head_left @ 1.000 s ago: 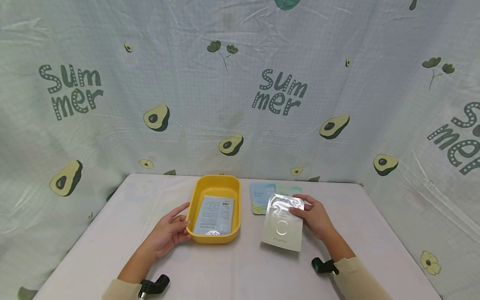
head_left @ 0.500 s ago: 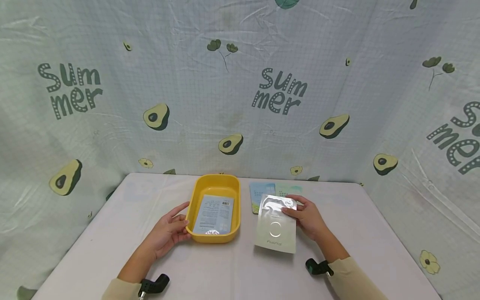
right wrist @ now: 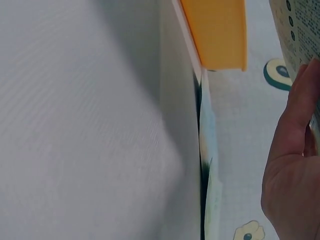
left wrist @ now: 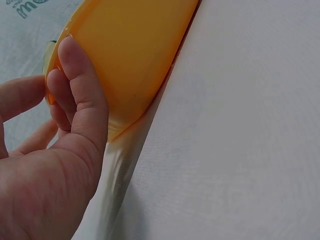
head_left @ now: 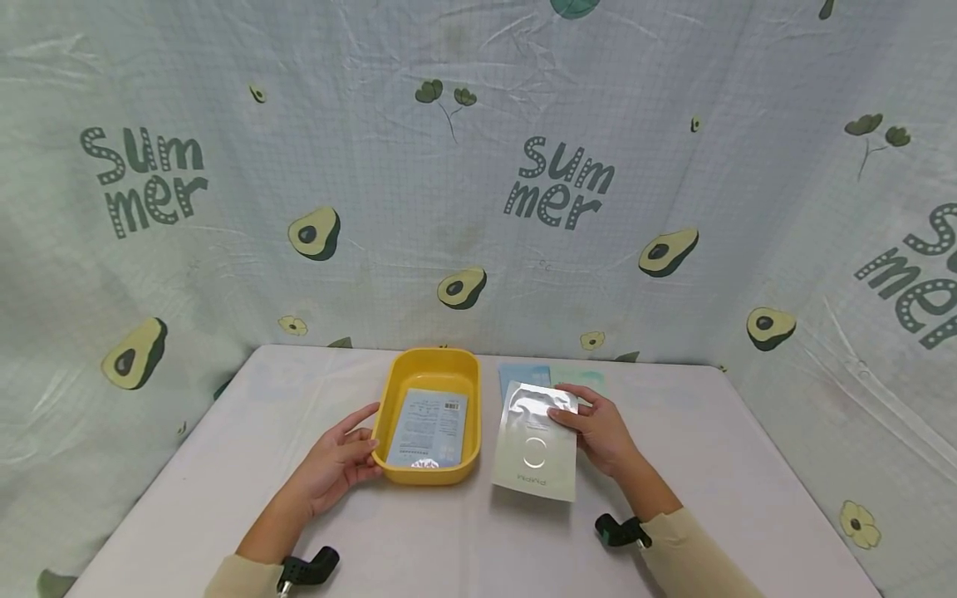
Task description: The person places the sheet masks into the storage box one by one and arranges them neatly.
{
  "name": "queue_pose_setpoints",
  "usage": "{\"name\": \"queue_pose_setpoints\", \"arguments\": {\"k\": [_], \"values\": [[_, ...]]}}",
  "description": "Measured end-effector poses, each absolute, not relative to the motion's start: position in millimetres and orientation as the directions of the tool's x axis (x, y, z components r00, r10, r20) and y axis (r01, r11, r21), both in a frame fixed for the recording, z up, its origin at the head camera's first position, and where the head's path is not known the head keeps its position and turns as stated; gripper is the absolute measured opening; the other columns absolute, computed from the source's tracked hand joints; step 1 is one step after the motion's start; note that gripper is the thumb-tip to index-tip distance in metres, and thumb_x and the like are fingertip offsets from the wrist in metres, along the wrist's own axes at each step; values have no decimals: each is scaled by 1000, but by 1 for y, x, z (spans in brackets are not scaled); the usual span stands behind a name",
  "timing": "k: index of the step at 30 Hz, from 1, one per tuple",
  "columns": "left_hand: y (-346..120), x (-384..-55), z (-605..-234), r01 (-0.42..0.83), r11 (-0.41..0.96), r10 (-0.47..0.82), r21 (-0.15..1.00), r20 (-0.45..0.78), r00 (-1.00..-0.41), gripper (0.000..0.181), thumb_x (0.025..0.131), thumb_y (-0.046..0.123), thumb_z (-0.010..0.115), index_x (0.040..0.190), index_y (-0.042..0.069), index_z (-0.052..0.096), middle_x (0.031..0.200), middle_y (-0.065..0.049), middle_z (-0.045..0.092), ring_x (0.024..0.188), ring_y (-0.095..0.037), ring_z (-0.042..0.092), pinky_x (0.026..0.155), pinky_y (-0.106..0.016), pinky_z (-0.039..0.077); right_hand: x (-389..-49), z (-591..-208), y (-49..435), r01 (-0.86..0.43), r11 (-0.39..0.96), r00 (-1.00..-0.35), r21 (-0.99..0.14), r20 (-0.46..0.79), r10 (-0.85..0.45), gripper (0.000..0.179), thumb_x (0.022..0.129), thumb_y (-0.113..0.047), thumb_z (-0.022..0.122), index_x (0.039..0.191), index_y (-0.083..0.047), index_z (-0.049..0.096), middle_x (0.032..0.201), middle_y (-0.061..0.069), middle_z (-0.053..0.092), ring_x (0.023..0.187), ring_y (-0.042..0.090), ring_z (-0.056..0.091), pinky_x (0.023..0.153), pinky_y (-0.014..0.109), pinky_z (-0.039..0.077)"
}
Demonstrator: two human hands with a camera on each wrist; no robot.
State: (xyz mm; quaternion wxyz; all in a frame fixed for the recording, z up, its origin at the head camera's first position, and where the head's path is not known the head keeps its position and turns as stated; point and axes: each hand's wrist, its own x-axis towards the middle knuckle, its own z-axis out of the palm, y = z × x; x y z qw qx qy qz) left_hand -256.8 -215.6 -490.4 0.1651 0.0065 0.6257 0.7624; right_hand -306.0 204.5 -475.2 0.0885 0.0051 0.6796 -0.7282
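A cream and silver sheet-mask pouch (head_left: 534,448) is held up off the table by my right hand (head_left: 598,428), which pinches its upper right edge. In the right wrist view the pouch's printed back (right wrist: 305,30) shows beside the right hand (right wrist: 292,165). My left hand (head_left: 336,465) holds the near left corner of a yellow plastic tray (head_left: 478,415), fingers at its rim. The left wrist view has the left hand (left wrist: 75,125) close against the tray's outer wall (left wrist: 135,50). Inside the tray lies a pale blue pouch (head_left: 428,428), its printed side up.
Behind the held pouch, a blue pouch (head_left: 523,375) and a pale green pouch (head_left: 586,379) lie side by side, partly covered in this view. The table (head_left: 224,482) has a white cloth. A curtain (head_left: 374,166) with avocado prints hangs behind it.
My right hand has carried the cream pouch leftward, toward the tray, so it overlaps the blue pouch more in view. The left hand and tray stay where they were.
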Motion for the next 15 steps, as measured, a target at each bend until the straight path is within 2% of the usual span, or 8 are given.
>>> {"name": "queue_pose_setpoints", "arguments": {"k": [15], "values": [[-214, -258, -490, -255, -156, 253, 954, -211, -944, 72, 103, 6, 55, 164, 20, 21, 112, -4, 54, 80, -13, 60, 82, -28, 62, -313, -470, 179, 94, -70, -978, -993, -79, -196, 60, 91, -7, 76, 145, -6, 50, 117, 8, 72, 94, 20, 74, 77, 39, 64]]}}
